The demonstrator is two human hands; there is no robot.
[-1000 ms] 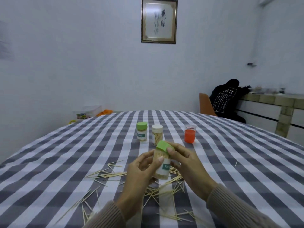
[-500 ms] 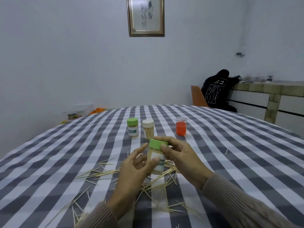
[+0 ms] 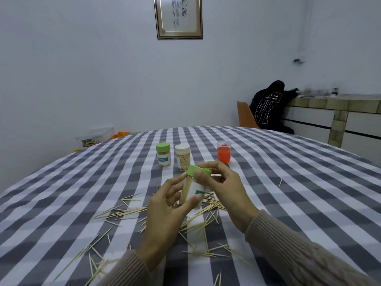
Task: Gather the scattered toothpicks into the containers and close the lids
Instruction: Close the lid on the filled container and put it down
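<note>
Both forearms wear a beige ribbed-knit sweater: the left sleeve (image 3: 127, 271) has a ribbed cuff, the right sleeve (image 3: 292, 250) a cable pattern. Hands bare.

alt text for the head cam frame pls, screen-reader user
A person's left hand holds a clear toothpick container above a checked tablecloth while the right hand grips its green lid. Loose toothpicks lie scattered beneath. Behind stand a green-lidded container, a white-lidded one and an orange cup.
</note>
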